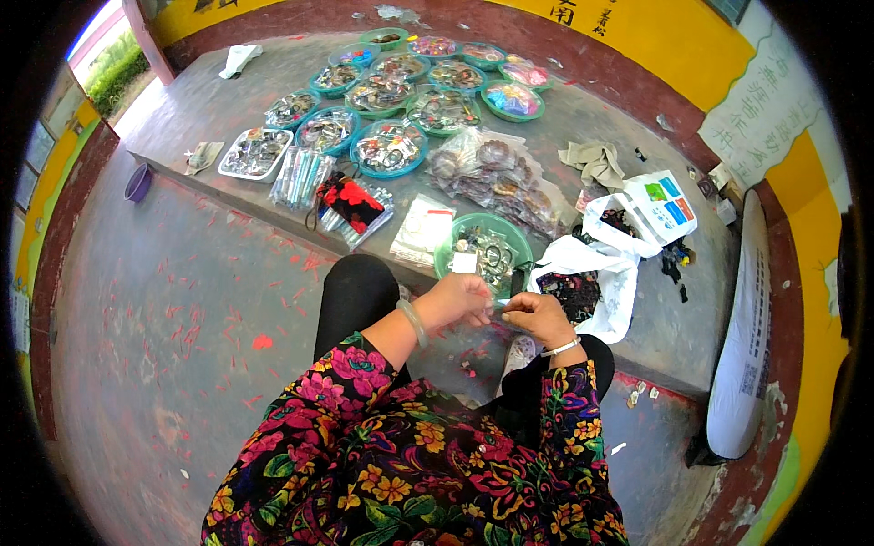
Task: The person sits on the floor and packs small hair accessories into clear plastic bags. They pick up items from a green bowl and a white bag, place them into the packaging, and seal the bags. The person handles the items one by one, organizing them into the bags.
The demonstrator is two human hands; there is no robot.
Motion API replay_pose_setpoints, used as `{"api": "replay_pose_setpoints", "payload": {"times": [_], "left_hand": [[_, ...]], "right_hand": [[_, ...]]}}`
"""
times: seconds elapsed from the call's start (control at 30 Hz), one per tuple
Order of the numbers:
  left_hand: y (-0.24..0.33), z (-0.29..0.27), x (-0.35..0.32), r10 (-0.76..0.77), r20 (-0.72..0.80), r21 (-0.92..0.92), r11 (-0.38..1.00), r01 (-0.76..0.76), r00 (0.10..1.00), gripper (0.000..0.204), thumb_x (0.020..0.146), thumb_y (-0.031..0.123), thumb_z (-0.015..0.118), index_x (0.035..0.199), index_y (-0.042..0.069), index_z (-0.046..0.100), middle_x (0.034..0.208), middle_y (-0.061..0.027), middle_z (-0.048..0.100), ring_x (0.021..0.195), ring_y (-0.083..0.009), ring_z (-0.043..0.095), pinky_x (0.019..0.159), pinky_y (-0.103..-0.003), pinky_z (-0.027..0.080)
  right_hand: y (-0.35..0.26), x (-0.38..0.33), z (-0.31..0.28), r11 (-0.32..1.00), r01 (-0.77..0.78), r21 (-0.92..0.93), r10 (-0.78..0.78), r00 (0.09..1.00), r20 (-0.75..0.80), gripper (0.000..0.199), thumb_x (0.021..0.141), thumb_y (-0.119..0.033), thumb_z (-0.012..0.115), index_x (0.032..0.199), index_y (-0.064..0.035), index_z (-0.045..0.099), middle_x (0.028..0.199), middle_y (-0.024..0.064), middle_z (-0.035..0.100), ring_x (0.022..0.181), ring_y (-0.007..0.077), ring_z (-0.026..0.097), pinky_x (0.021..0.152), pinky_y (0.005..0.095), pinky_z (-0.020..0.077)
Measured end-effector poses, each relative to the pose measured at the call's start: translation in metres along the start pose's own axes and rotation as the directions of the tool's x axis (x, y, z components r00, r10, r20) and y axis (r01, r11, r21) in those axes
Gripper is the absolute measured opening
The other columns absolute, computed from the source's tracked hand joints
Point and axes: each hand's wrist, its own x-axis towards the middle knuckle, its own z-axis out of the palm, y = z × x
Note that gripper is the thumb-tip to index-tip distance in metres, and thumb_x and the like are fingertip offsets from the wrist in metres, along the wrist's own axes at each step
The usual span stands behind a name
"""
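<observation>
My left hand (458, 301), with a pale bangle at its wrist, is closed in a pinch in front of my knees. Close beside it, my right hand (541, 318) also pinches, its fingertips almost meeting the left ones. Whatever lies between the fingers is too small to make out. Just beyond both hands stands a green basket (443, 252) of small dark and shiny pieces. A small white card (464, 263) shows at its near side, above my left fingers. Right of the basket, an open white plastic bag (622, 314) holds many small dark pieces.
Several round baskets (389, 170) of small items cover the raised concrete ledge. Nearer lie bundled clear packets (301, 175), a red-and-black pouch (350, 204), flat clear bags (424, 227) and a heap of filled plastic bags (499, 173). A second white bag (642, 214) stands at right; a purple bowl (138, 183) at left.
</observation>
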Motion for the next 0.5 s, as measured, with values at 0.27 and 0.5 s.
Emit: {"api": "replay_pose_setpoints", "payload": {"times": [0.27,0.5], "left_hand": [[0.007,-0.002,-0.006,0.063,0.068,-0.408,0.913,-0.03,0.996,0.007,0.084,0.007,0.056,0.087,0.002,0.053,0.083,-0.0129,0.062,0.075,-0.0212,0.064,0.06,-0.024,0.053],[0.003,0.004,-0.004,0.063,0.146,-0.369,0.93,-0.004,0.987,0.009,0.084,0.011,0.056,0.087,0.004,0.052,0.081,-0.0118,0.062,0.072,-0.0198,0.064,0.055,-0.022,0.052]], "right_hand": [[-0.004,-0.008,-0.009,0.82,0.01,0.572,0.02,0.999,-0.045,0.019,0.077,-0.004,0.062,0.093,0.0042,0.06,0.078,0.0113,0.065,0.069,0.0159,0.062,0.064,0.0247,0.0488],[-0.005,-0.003,0.004,0.893,0.016,0.451,0.009,0.998,-0.054,0.009,0.075,-0.007,0.065,0.08,0.0011,0.065,0.073,0.0068,0.064,0.065,0.0119,0.059,0.063,0.0233,0.0468]]}}
